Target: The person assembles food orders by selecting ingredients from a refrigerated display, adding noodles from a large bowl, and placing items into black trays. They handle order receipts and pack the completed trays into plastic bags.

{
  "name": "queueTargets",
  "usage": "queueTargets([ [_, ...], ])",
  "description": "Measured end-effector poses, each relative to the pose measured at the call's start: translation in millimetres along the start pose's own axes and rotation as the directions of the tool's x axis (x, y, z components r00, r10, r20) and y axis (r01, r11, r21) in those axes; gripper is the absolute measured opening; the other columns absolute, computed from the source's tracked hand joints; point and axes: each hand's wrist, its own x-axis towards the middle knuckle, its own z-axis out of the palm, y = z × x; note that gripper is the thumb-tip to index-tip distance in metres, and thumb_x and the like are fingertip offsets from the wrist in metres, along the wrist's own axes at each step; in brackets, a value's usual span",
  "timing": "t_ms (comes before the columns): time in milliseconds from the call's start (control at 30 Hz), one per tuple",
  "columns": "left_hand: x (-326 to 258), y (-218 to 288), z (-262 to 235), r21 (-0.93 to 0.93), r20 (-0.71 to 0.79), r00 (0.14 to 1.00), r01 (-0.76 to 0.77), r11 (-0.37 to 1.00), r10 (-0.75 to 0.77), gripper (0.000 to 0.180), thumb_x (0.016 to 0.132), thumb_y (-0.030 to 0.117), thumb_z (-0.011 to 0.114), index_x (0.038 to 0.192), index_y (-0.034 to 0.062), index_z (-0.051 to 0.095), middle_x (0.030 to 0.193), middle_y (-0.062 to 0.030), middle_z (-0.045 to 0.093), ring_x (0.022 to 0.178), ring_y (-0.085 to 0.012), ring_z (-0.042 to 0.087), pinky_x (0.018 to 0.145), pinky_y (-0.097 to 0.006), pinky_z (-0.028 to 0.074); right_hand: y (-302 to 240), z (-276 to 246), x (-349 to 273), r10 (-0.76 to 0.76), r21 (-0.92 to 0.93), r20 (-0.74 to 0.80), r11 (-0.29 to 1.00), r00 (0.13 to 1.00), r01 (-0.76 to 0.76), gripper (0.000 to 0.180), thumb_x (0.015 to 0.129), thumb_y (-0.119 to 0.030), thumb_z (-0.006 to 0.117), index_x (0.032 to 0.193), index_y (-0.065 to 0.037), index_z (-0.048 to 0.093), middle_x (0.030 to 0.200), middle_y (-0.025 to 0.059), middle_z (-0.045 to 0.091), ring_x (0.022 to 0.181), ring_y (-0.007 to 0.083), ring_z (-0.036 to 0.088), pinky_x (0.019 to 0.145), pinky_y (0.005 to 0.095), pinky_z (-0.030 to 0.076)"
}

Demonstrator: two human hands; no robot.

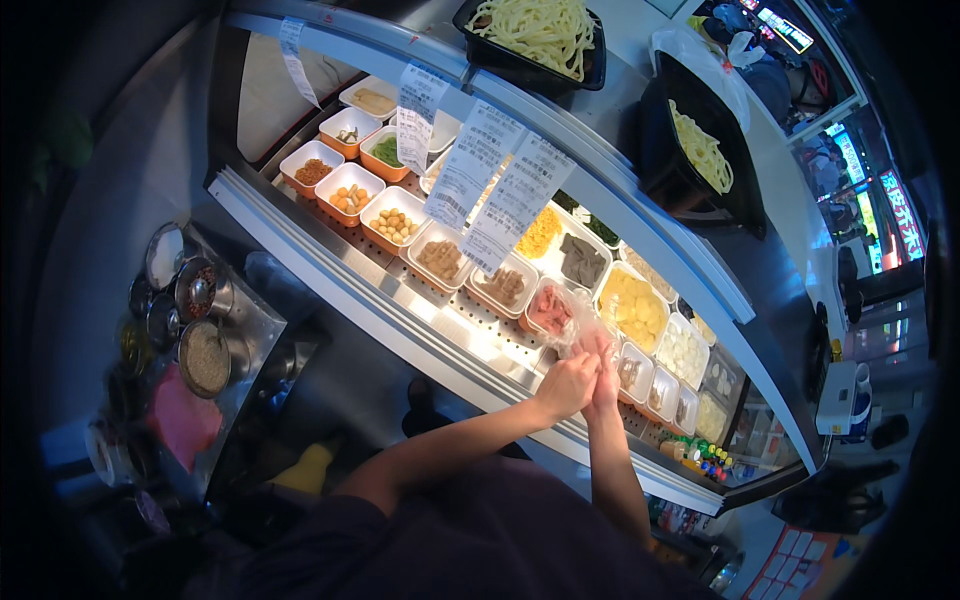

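Both my hands are together over the front of a lit display case, close to a tub of pink sliced meat (551, 309). My left hand (568, 387) is closed at the right hand's wrist, pinching the edge of a thin clear plastic glove (578, 322). My right hand (602, 372) points away from me, its fingers stretched out inside the crinkled plastic and partly blurred by it. Beside the hands stand a tub of yellow potato slices (633, 308) and small white tubs (633, 371). Tubs of brownish food (503, 285) lie to the left.
Paper order slips (465, 165) hang from the case's upper rail (600, 125). Black trays of noodles (535, 35) stand on top. More tubs, with round balls (393, 222) and greens (388, 152), fill the left. Seasoning bowls (205, 358) stand at far left; small bottles (700, 457) at right.
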Motion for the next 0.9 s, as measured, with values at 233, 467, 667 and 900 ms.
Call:
queueTargets([
  [233, 6, 5, 0, -0.083, -0.031, 0.999, 0.032, 0.996, -0.035, 0.01, 0.088, 0.008, 0.063, 0.088, -0.0005, 0.059, 0.081, -0.0232, 0.065, 0.077, -0.0437, 0.066, 0.066, -0.049, 0.053, 23, -50, 39, -0.05, 0.257, 0.274, 0.966, 0.96, -0.024, 0.056, 0.107, -0.042, 0.047, 0.152, -0.007, 0.042, 0.15, 0.0141, 0.05, 0.144, 0.0368, 0.04, 0.111, 0.0617, 0.042],
  [467, 12, 16, -1, -0.215, 0.093, 0.993, 0.087, 0.973, -0.068, 0.009, 0.086, 0.005, 0.062, 0.082, -0.0021, 0.06, 0.078, -0.0242, 0.065, 0.078, -0.0428, 0.067, 0.069, -0.047, 0.052, 23, -74, 66, -0.038, 0.087, 0.167, 0.996, 0.985, 0.023, 0.07, 0.103, -0.063, 0.04, 0.16, -0.024, 0.031, 0.163, 0.0066, 0.033, 0.142, 0.0373, 0.041, 0.11, 0.0653, 0.041],
  [667, 17, 29, -13, -0.22, 0.076, 0.992, 0.112, 0.969, -0.097, 0.009, 0.086, 0.004, 0.062, 0.081, -0.0027, 0.06, 0.078, -0.0255, 0.065, 0.076, -0.0417, 0.067, 0.07, -0.047, 0.052, 18, -37, 61, -0.03, 0.191, 0.448, 0.979, 0.893, -0.063, 0.085, 0.098, -0.072, 0.037, 0.164, -0.026, 0.011, 0.168, 0.012, 0.019, 0.148, 0.0413, 0.032, 0.109, 0.0714, 0.035],
  [900, 23, 45, -28, -0.161, 0.172, 0.972, 0.189, 0.969, -0.161, 0.007, 0.084, 0.003, 0.061, 0.081, -0.0025, 0.061, 0.079, -0.025, 0.066, 0.078, -0.0421, 0.067, 0.071, -0.048, 0.051, 22, -32, 74, -0.052, 0.261, 0.447, 0.963, 0.893, -0.074, 0.092, 0.093, -0.075, 0.046, 0.164, -0.024, 0.014, 0.167, 0.0117, 0.022, 0.148, 0.0444, 0.028, 0.111, 0.0717, 0.034],
])
